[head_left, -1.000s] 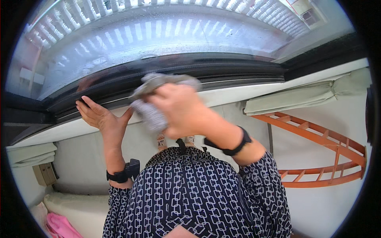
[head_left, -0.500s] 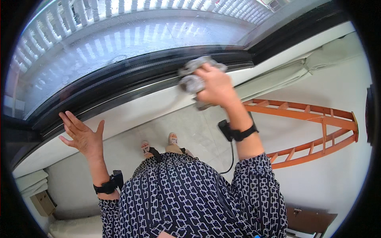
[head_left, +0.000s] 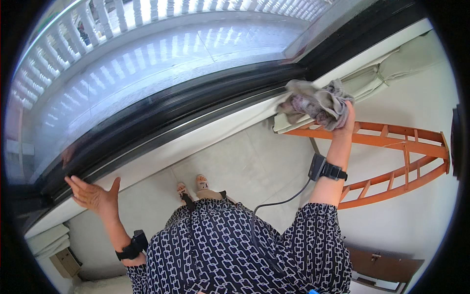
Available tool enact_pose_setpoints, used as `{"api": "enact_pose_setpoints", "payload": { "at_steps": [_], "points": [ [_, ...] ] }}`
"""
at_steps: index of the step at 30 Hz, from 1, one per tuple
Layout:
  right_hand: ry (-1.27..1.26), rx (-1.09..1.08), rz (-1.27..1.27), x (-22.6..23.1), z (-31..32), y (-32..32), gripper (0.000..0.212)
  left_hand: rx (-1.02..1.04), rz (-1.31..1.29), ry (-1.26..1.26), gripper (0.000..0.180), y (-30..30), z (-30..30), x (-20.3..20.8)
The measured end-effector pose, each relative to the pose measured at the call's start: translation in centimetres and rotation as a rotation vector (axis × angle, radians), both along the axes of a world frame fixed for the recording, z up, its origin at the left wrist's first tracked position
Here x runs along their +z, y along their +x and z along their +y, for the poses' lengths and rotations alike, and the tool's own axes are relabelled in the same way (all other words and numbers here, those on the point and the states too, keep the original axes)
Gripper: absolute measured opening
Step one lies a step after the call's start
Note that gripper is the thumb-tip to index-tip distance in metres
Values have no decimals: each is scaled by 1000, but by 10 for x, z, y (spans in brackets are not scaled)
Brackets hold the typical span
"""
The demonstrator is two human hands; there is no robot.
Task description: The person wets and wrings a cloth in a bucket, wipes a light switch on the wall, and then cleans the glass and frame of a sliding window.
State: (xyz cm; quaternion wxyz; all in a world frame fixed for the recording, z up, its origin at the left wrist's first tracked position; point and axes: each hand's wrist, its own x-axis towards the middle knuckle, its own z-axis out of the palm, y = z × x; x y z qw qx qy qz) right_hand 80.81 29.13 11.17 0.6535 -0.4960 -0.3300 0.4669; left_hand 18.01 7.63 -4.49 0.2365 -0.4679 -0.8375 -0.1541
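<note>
A crumpled grey-brown cloth (head_left: 316, 103) is gripped in my right hand (head_left: 346, 120), near the right end of the black window frame (head_left: 196, 104). The cloth hides most of the fingers, and it overlaps the white sill (head_left: 161, 142) below the frame. At the far left, my left hand (head_left: 95, 197) is spread with its thumb apart. Its fingertips are at the frame's lower left edge and nothing is in it. Beyond the frame is the window glass (head_left: 161, 63).
An orange ladder (head_left: 377, 134) leans at the right by the pale wall. A tied light curtain (head_left: 379, 78) hangs behind the cloth, and another curtain (head_left: 49, 241) is at the lower left. Outside the glass runs a white balustrade (head_left: 142, 12). Pale floor tiles (head_left: 245, 161) lie below.
My right hand has moved right with the cloth, from the middle of the frame to its right end, and the arm has straightened. My left hand has shifted slightly down and left.
</note>
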Motion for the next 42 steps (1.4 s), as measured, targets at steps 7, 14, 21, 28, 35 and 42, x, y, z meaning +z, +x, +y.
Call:
{"api": "enact_pose_setpoints", "payload": {
  "at_steps": [7, 14, 21, 28, 35, 42],
  "points": [
    [167, 66, -34, 33, -44, -20, 47, -31, 52, 41, 141, -25, -16, -7],
    [-166, 85, -1579, 27, 1, -101, 62, -26, -1, -29, 137, -39, -21, -14],
    [-34, 154, -1848, 17, -6, -114, 55, -82, -39, 38, 136, -39, -9, -26],
    [320, 471, -1632, -30, -49, -203, 45, -115, -18, 29, 137, -35, -22, -25],
    [438, 1086, -1453, -47, -80, -326, 67, -154, -67, -39, 136, 22, -3, -2],
    [486, 1339, -851, -40, -59, -357, 55, -390, -252, -146, 131, 55, 7, 26]
  ]
}}
